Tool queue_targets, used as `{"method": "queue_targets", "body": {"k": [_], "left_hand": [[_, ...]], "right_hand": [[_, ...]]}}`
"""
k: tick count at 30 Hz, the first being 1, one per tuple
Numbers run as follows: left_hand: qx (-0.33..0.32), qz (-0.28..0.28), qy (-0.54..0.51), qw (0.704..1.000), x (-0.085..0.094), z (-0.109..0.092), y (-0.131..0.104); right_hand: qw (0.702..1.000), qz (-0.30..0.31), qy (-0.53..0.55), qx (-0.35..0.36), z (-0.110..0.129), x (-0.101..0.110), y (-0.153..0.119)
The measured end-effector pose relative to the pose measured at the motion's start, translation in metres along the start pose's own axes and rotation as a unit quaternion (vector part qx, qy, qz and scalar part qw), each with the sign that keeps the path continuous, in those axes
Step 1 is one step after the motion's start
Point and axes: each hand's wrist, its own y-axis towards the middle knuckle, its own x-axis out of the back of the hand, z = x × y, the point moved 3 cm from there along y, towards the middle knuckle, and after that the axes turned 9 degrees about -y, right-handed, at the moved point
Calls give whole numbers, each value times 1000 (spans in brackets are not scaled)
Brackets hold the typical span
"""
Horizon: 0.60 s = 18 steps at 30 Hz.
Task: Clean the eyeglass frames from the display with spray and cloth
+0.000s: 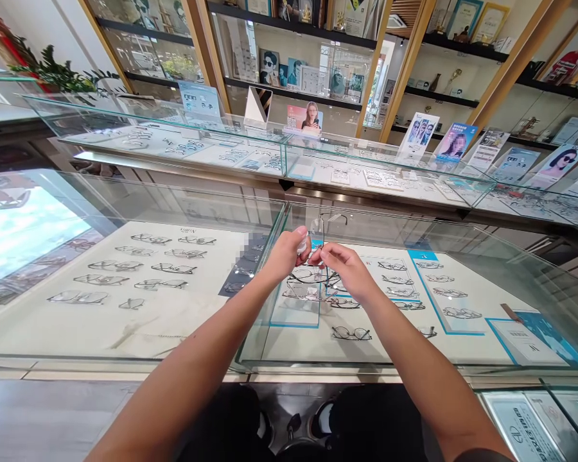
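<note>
Above the glass showcase I hold up a pair of thin-framed eyeglasses (323, 230), turned on end with a temple arm pointing right. My right hand (343, 264) pinches the frame near its lower part. Closed round a small white cloth (302, 244), my left hand (289, 252) is right beside the lens; whether the cloth touches it I cannot tell. Beneath both hands, under the glass, lie several eyeglasses (351, 333) on a white base with blue-edged cards (296, 314).
The left showcase section holds rows of eyeglasses (114, 265). Across an aisle runs another glass counter (285, 157) with upright advertising cards (455, 142). Shelves (293, 90) with pictures and trophies line the wall. The near showcase's glass edge (366, 369) is close to my legs.
</note>
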Motion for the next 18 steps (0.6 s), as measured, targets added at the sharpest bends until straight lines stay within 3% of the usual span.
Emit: {"method": "queue_targets", "body": {"k": [7, 14, 18], "left_hand": [[1, 6, -18, 1000, -2, 2, -1], [10, 73, 50, 996, -10, 8, -4], [32, 87, 85, 992, -16, 9, -8]], "right_hand": [[999, 14, 40, 5, -4, -1, -1], [988, -69, 137, -20, -5, 13, 5], [984, -82, 160, -20, -2, 15, 6]]}}
